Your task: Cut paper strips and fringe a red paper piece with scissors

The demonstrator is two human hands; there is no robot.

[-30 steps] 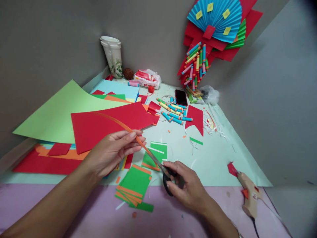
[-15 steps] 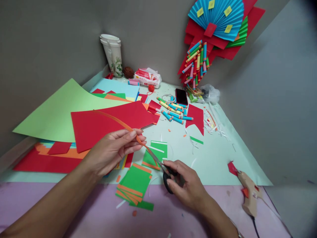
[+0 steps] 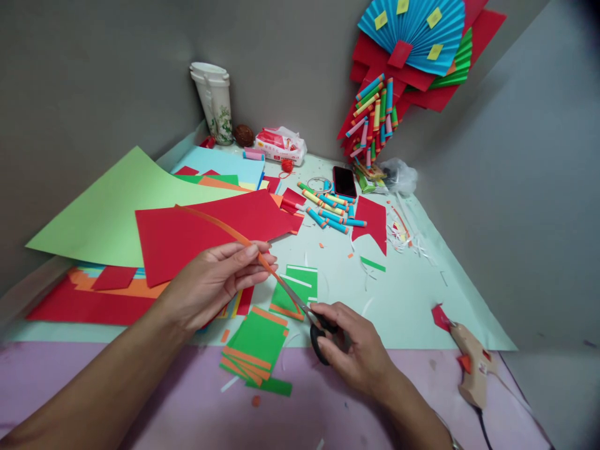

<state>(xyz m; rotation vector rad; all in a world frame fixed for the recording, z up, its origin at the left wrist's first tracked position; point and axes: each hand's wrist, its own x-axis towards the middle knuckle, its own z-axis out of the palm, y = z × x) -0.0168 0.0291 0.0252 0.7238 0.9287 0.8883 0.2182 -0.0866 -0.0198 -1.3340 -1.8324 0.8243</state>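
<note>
Between thumb and fingers, my left hand pinches a long, narrow orange paper strip, whose far part arches over the red sheet. My right hand grips a pair of scissors by the black handles. Their blades lie along the near part of the strip, just past my left fingertips, and look closed or almost closed. Beneath the hands are green paper pieces with orange strips on them, and another green piece with white and orange strips.
A red sheet and a light green sheet cover the left side. Several rolled paper tubes lie beside a phone. A glue gun rests at right. Paper fan decorations stand against the back wall.
Hardly anything differs. The scissor blades look slightly nearer together along the strip, and the whole view has shifted a little.
</note>
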